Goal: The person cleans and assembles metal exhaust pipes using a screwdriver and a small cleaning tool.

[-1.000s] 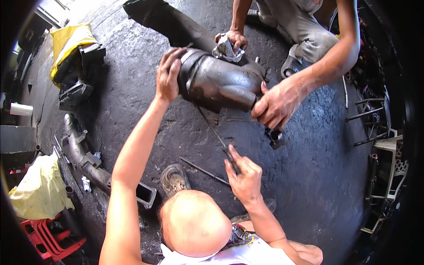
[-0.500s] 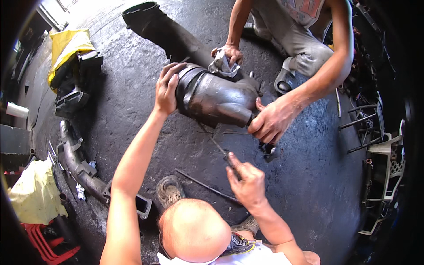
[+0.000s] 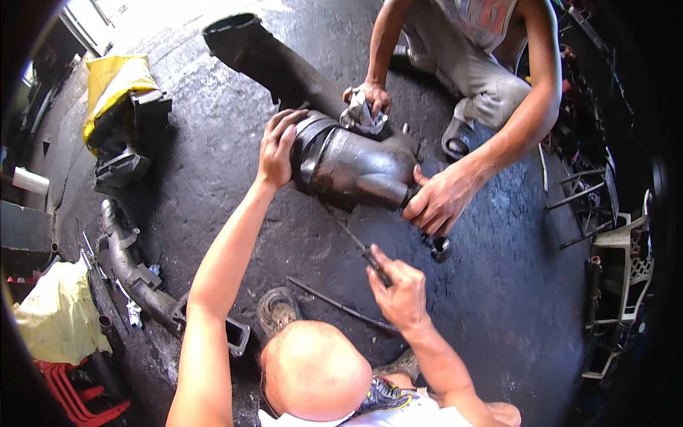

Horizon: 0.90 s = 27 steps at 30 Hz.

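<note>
A black, rounded housing [image 3: 359,167] with a band around its left end lies on the floor in the middle. My left hand [image 3: 277,149] grips that banded end, fingers over the top. In my right hand [image 3: 402,290] is a screwdriver [image 3: 378,267] with a dark handle; its thin shaft points up and left toward the housing's lower edge. Whether the tip touches the housing I cannot tell. Opposite me, a co-worker's one hand [image 3: 441,199] holds the housing's right end, and the other hand [image 3: 377,96] presses a pale rag [image 3: 361,115] beside it.
Behind the housing extends a wide black tube [image 3: 284,67]. To the left lie a curved metal pipe [image 3: 128,260] with a flange and a dark part under a yellow sack [image 3: 117,78]. A thin rod [image 3: 341,306] is on the floor near my shoe [image 3: 279,309]. Metal frames [image 3: 626,263] line the right.
The whole view has shifted slightly, so most things sit a little farther right and lower. Both my hands keep their grips, and the screwdriver still points at the housing's lower edge.
</note>
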Motion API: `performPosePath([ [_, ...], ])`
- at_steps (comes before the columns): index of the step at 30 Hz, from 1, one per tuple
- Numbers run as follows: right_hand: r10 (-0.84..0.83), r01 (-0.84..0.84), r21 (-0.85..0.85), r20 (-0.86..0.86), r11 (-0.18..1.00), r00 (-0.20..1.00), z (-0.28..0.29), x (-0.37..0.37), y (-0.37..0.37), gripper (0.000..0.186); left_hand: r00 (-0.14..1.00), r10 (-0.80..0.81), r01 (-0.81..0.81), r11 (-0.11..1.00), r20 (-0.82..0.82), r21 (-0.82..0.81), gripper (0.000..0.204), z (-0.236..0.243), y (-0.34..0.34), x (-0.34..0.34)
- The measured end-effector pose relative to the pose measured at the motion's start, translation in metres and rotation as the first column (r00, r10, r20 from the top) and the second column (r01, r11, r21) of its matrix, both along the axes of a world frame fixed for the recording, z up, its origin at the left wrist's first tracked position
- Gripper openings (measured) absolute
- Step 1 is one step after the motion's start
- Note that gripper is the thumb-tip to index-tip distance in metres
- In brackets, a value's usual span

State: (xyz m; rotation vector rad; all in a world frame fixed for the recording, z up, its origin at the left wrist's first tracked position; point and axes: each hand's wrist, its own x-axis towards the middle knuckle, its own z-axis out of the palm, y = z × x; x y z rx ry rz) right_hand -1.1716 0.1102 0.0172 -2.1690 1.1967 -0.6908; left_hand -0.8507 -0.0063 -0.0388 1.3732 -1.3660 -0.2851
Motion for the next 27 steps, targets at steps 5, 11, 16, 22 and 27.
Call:
performPosePath([
  [5, 0.003, -0.004, 0.034, 0.024, 0.999, 1.000, -0.009, -0.001, 0.015, 0.044, 0.998, -0.063, 0.061, 0.997, 0.025, 0.053, 0.045, 0.006, -0.002, 0.006],
  [11, 0.092, -0.095, -0.008, -0.179, 0.995, 0.980, 0.026, -0.067, 0.023, 0.048, 1.000, -0.012, 0.013, 0.999, -0.012, 0.029, 0.045, 0.006, 0.009, -0.009],
  [16, 0.087, -0.090, 0.000, -0.253, 0.996, 0.964, 0.048, -0.073, 0.027, 0.044, 0.999, -0.029, 0.029, 0.999, -0.015, 0.019, 0.047, 0.007, 0.010, -0.008],
  [22, -0.070, 0.069, 0.011, 0.094, 0.998, 0.993, -0.017, 0.009, 0.020, 0.041, 0.982, -0.054, 0.055, 0.999, 0.180, -0.001, 0.041, 0.013, -0.002, 0.006],
  [27, 0.010, -0.006, 0.058, -0.068, 0.998, 0.998, -0.010, -0.026, 0.034, 0.044, 0.994, -0.086, 0.083, 0.996, 0.066, 0.042, 0.041, 0.005, 0.001, 0.003],
])
